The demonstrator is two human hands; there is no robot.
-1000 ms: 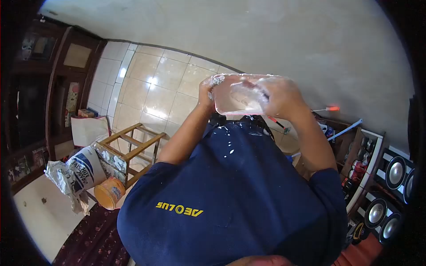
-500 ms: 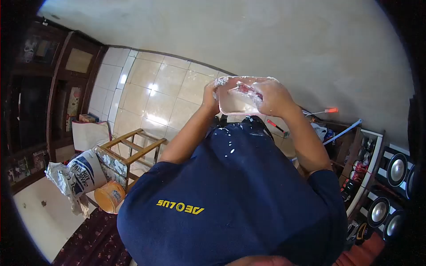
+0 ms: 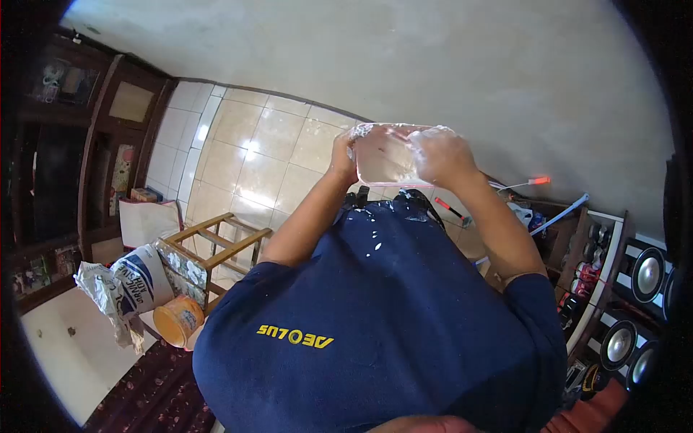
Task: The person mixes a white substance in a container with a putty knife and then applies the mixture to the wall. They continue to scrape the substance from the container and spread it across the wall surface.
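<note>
A pink rectangular tub, its inside smeared with white paste, is held up in front of my chest. My left hand is closed round the tub's left side, with white paste on that rim. Over the right part of the tub is my right hand, coated in white paste and blurred by motion. Its fingers are curled in at the tub's opening; what they hold is smeared and cannot be made out now.
A bare plastered wall rises ahead over a tiled floor. To the left stand a wooden stool, an adhesive sack and an orange bucket. Speakers and a shelf of shoes are on the right.
My right hand has shifted within the tub's opening. The reddish, paste-covered thing seen at its fingers before no longer shows clearly. The left hand and tub stay almost in place.
</note>
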